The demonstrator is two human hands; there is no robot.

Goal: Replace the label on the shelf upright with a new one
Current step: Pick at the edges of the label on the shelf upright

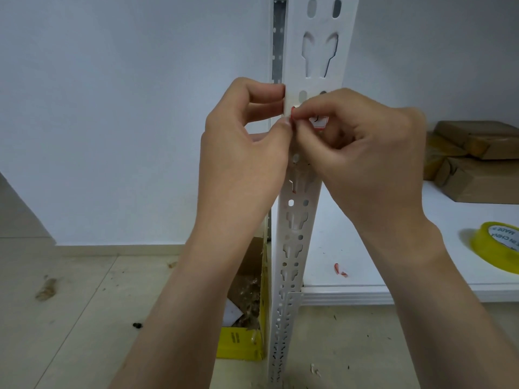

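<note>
Right hand (pixel 373 153): grip pinched on red edge of label (pixel 320 122).
Left hand (pixel 241 153): grip clamped on upright (pixel 297 220), just beside.

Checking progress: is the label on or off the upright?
Partly on: the label sticks to the upright; right hand pinches its lifted red edge.

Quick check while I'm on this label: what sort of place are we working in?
Probably a storeroom or small stockroom: a white slotted metal shelf upright, brown taped parcels stacked on the shelf board, and a roll of yellow packing tape lying on the same board.
</note>
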